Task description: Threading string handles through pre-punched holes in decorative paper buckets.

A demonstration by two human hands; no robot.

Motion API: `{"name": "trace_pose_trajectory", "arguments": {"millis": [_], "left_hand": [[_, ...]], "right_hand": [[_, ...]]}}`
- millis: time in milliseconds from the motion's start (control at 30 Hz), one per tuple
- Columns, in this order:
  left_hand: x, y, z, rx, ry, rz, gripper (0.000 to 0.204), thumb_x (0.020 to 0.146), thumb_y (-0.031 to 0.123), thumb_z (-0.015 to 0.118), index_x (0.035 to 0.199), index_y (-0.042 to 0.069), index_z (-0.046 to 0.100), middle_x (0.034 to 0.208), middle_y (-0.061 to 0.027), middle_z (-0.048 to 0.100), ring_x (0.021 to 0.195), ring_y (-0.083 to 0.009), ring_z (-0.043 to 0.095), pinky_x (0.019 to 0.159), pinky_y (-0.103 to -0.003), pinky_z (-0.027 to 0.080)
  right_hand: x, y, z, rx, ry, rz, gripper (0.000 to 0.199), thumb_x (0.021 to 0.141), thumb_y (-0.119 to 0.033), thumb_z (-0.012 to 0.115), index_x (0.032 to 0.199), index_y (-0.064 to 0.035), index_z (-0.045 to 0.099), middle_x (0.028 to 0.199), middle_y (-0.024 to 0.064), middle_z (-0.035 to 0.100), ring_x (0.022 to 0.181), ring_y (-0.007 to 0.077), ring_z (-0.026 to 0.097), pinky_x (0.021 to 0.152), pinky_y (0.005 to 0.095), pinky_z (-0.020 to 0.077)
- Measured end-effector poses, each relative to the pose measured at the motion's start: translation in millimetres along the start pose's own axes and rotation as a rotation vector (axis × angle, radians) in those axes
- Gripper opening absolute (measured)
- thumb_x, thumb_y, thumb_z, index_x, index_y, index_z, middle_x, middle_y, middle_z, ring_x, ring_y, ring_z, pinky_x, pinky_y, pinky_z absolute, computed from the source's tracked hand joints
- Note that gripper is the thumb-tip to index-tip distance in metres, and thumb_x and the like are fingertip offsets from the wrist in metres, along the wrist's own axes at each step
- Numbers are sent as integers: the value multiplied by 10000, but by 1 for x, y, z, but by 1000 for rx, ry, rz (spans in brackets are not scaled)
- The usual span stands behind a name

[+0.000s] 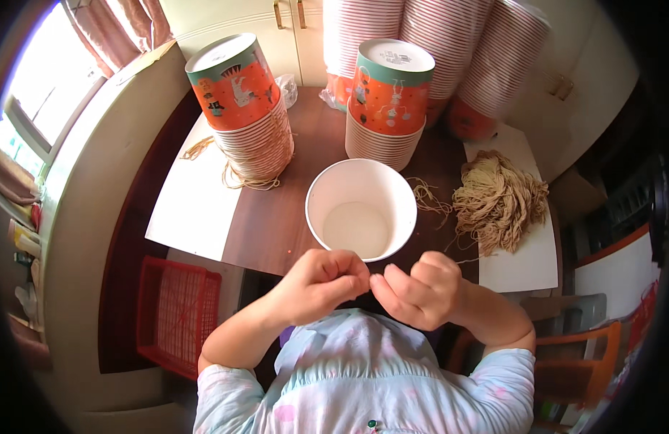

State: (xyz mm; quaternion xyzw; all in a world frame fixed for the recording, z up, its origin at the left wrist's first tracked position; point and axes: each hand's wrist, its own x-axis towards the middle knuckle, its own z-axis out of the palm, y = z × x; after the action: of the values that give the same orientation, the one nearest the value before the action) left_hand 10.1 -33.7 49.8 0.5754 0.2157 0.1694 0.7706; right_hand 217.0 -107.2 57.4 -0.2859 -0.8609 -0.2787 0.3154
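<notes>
My left hand (326, 286) and my right hand (423, 291) meet in front of my chest at the table's near edge. Both have curled fingers with the tips pinched close together. Whatever lies between the fingertips is too small or hidden to make out. Just beyond my hands, a white paper bucket (321, 199) tilts its open mouth toward me, and its inside shows bare. Thin tan cords (430, 199) trail on the table right of this bucket. Farther right is a tangled heap of the same tan cord (499, 201).
An upside-down stack of orange and green paper buckets (237, 94) stands at the left, cords draped round it. Another stack (391, 98) stands behind the white bucket. Tall wrapped stacks (443, 43) rise at the back. A red plastic basket (179, 311) sits lower left; a wooden chair (576, 365) lower right.
</notes>
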Motion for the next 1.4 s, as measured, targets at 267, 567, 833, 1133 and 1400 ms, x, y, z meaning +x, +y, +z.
{"name": "trace_pose_trajectory", "arguments": {"millis": [267, 567, 833, 1133, 1400], "left_hand": [[34, -9, -73, 767, 830, 334, 103, 837, 82, 635, 876, -11, 655, 800, -97, 622, 643, -137, 562, 581, -276, 459], [47, -30, -91, 553, 679, 185, 185, 918, 30, 564, 1066, -37, 654, 862, -61, 682, 764, -94, 625, 680, -231, 513], [47, -28, -91, 590, 672, 236, 183, 886, 31, 590, 1040, -26, 671, 839, -69, 686, 689, -82, 618, 566, -226, 489], [48, -30, -92, 651, 662, 300, 187, 861, 38, 600, 1019, -23, 678, 807, -96, 683, 591, -102, 613, 467, -252, 477], [46, -30, -92, 681, 633, 272, 207, 854, 39, 603, 1042, -18, 669, 852, -121, 683, 599, -144, 627, 506, -276, 494]], "right_hand": [[35, 75, 66, 708, -141, 698, 67, 795, -67, 634, 835, -18, 658, 718, 80, 612, 650, 165, 596, 601, 307, 474], [39, 69, 126, 854, -441, 1010, 101, 787, -95, 601, 790, -18, 667, 693, 85, 640, 647, 175, 607, 609, 326, 484], [35, 66, 136, 851, -376, 1075, 93, 777, -102, 607, 760, -30, 663, 727, 121, 654, 683, 236, 637, 648, 363, 495], [34, 64, 137, 836, -410, 1102, 108, 849, -98, 609, 823, -9, 665, 699, 49, 644, 650, 99, 585, 601, 280, 476], [35, 60, 138, 820, -398, 1057, 112, 841, -106, 613, 842, -19, 683, 722, 65, 666, 660, 113, 606, 613, 289, 488]]}}
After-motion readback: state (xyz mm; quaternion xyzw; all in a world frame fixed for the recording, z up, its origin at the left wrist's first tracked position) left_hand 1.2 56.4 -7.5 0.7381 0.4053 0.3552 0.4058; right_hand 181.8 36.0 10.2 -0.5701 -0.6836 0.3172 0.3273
